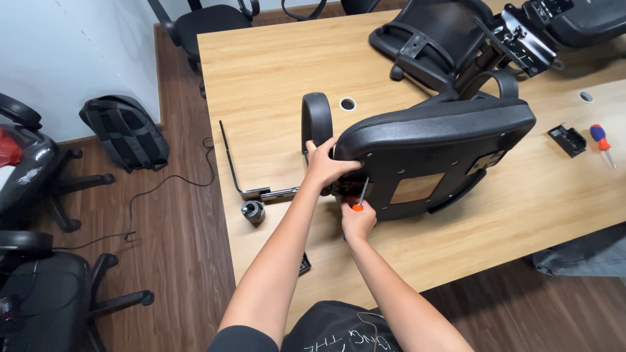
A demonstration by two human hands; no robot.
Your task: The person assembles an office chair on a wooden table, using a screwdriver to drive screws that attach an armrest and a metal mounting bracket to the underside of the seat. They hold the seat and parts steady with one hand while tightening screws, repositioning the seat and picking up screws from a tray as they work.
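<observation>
A black office chair seat [435,153] lies tipped on its side on a light wooden table [274,72], its underside facing me. My left hand [328,164] grips the seat's left edge beside a black armrest loop [317,120]. My right hand [358,219] holds an orange-handled screwdriver [360,199] whose shaft points up into the seat's underside near the armrest mount.
A metal L-shaped bracket [242,177] and a small black cylinder [253,211] lie at the table's left edge. A second screwdriver [601,142] and a black part [566,139] lie at right. More chair parts [443,39] lie at the back. Backpack [124,130] and chairs [39,182] stand on the floor at left.
</observation>
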